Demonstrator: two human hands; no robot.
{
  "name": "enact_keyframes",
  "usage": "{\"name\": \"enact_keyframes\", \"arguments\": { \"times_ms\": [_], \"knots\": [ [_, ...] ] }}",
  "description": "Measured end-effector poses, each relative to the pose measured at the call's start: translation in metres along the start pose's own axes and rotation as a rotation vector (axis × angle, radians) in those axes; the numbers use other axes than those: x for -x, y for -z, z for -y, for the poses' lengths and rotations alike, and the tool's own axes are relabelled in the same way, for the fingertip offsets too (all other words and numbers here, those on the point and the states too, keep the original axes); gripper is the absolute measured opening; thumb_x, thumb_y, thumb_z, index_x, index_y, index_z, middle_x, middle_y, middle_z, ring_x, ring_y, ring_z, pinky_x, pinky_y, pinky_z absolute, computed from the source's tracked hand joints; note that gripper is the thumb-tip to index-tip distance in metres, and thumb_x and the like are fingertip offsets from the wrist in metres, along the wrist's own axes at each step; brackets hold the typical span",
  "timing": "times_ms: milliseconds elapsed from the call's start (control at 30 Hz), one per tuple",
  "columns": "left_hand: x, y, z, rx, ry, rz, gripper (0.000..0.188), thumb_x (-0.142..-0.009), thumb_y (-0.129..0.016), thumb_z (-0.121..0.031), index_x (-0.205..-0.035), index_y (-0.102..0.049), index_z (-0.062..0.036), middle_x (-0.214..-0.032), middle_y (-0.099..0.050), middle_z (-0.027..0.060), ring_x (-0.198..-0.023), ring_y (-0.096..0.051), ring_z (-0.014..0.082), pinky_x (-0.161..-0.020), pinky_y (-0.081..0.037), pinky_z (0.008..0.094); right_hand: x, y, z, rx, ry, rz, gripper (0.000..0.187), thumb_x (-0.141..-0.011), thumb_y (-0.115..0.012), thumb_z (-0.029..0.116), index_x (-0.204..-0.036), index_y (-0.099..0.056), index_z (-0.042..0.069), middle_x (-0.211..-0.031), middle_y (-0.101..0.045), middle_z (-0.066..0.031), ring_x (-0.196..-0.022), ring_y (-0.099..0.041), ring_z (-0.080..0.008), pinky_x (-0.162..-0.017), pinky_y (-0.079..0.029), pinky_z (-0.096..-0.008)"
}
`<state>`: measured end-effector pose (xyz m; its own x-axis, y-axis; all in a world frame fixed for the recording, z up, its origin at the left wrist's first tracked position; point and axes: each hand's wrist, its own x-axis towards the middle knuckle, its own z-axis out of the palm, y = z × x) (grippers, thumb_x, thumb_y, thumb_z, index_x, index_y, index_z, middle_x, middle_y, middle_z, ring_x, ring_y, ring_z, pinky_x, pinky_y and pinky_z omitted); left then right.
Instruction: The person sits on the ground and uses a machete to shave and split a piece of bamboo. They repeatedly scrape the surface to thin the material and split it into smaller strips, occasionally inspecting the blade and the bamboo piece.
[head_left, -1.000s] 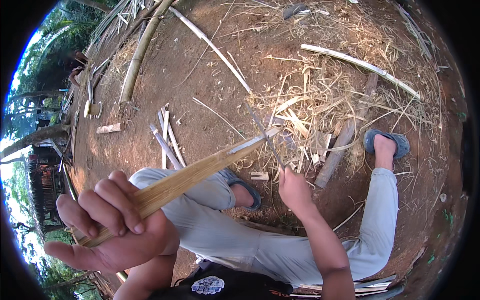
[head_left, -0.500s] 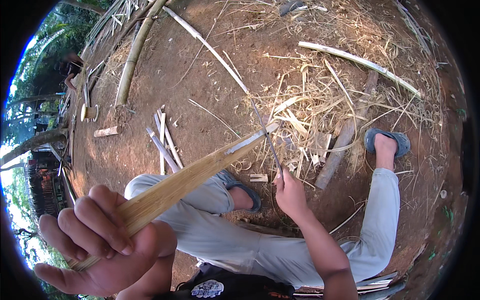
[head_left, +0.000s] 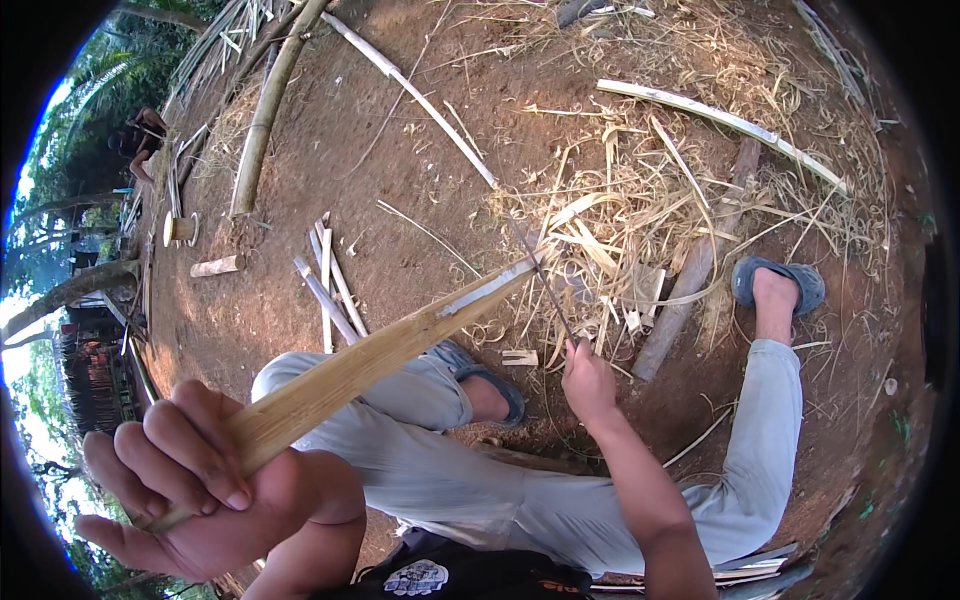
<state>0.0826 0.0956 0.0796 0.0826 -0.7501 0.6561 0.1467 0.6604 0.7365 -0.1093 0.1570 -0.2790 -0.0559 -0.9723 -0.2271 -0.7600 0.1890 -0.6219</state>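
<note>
A long, flat bamboo strip (head_left: 370, 358) slants up and to the right from my left hand (head_left: 235, 510). The fingers are wrapped around its near, lower end. Toward the far end its surface has a pale, whitish patch. My right hand (head_left: 590, 388) is closed on the handle of a thin, dark-bladed knife (head_left: 552, 293). The blade crosses the strip close to its far tip and appears to touch it. Most of the knife's handle is hidden inside my fingers.
Curled bamboo shavings (head_left: 640, 215) cover the dirt beyond the knife. A round log (head_left: 680, 300) lies among them. Split bamboo pieces (head_left: 330, 280) and a thick pole (head_left: 268, 120) are at left, near a spool (head_left: 181, 230). Another person (head_left: 143, 140) is far left.
My right hand has shifted slightly right and toward me, and the knife blade has moved with it across the strip's tip. My left hand and the strip have barely moved.
</note>
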Motion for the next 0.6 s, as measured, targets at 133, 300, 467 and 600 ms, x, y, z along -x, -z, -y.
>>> {"name": "enact_keyframes", "arguments": {
  "times_ms": [133, 300, 467, 600],
  "knots": [
    [-0.002, 0.017, 0.001, -0.006, 0.021, -0.043, 0.045, -0.102, -0.042, -0.047, -0.07, -0.039, -0.0162, -0.049, -0.038, -0.0026, -0.037, -0.033, 0.0083, -0.046, -0.027, 0.0211, 0.019, 0.02, 0.034, -0.09, -0.007, 0.013, 0.026, -0.102, -0.048, 0.02, -0.093, -0.055, -0.003, -0.062, -0.06, -0.0252, -0.06, -0.064, -0.0438, -0.052, -0.05, -0.0522],
    [-0.006, 0.026, 0.002, -0.01, 0.013, -0.058, 0.046, -0.102, -0.042, -0.047, -0.068, -0.038, -0.0165, -0.049, -0.037, -0.0025, -0.037, -0.032, 0.0083, -0.048, -0.027, 0.0217, 0.01, 0.008, 0.02, -0.146, -0.04, 0.034, 0.027, -0.101, -0.048, 0.018, -0.094, -0.059, -0.005, -0.066, -0.063, -0.0258, -0.066, -0.065, -0.045, -0.058, -0.053, -0.0511],
    [-0.015, 0.036, 0.007, 0.051, 0.002, -0.054, 0.047, -0.102, -0.041, -0.045, -0.066, -0.037, -0.0161, -0.048, -0.035, -0.002, -0.037, -0.028, 0.0086, -0.047, -0.026, 0.023, -0.008, -0.008, -0.021, 0.004, -0.202, 0.142, 0.035, -0.102, -0.045, 0.025, -0.091, -0.057, -0.006, -0.069, -0.064, -0.0284, -0.068, -0.065, -0.0473, -0.062, -0.052, -0.0554],
    [-0.008, 0.041, 0.002, 0.106, 0.053, -0.055, 0.046, -0.102, -0.041, -0.043, -0.065, -0.037, -0.0155, -0.048, -0.034, -0.0015, -0.036, -0.027, 0.0088, -0.046, -0.026, 0.0223, 0.015, 0.004, 0.025, -0.166, -0.01, 0.009, 0.03, -0.102, -0.048, 0.025, -0.091, -0.056, -0.002, -0.064, -0.062, -0.0242, -0.063, -0.063, -0.0455, -0.057, -0.049, -0.0542]
  ]
}}
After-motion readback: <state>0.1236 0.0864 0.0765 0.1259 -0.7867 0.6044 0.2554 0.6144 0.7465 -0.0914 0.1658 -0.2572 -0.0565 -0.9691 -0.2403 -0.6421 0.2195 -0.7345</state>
